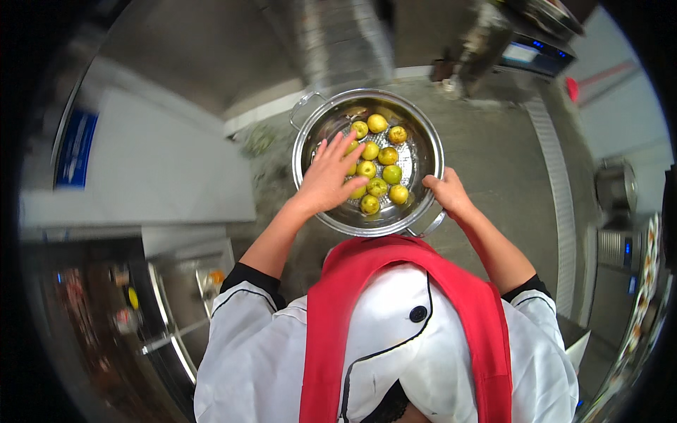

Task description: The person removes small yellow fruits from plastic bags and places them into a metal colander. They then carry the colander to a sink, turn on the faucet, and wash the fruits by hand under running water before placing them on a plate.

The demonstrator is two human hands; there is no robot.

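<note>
A round stainless steel two-handled pot [365, 224] is in front of my torso, above the floor. Several yellow-green round fruits [376, 186] lie loose across its bottom. My right hand [448, 193] grips the rim at the near right, thumb on the inside and fingers outside. With fingers spread, my left hand [333, 174] reaches over the left rim above the fruits and hides some of them. Whether it touches any fruit, I cannot tell. One loop handle [304, 108] points to the far left; the other handle [431, 224] is near my right wrist.
Grey floor [497, 158] extends below the pot, with a slotted drain strip [555, 201] on the right. A white-topped counter [169, 164] stands at left. Steel equipment with a lit panel [537, 53] is at the far right, and a metal pot [616, 185] stands by the right wall.
</note>
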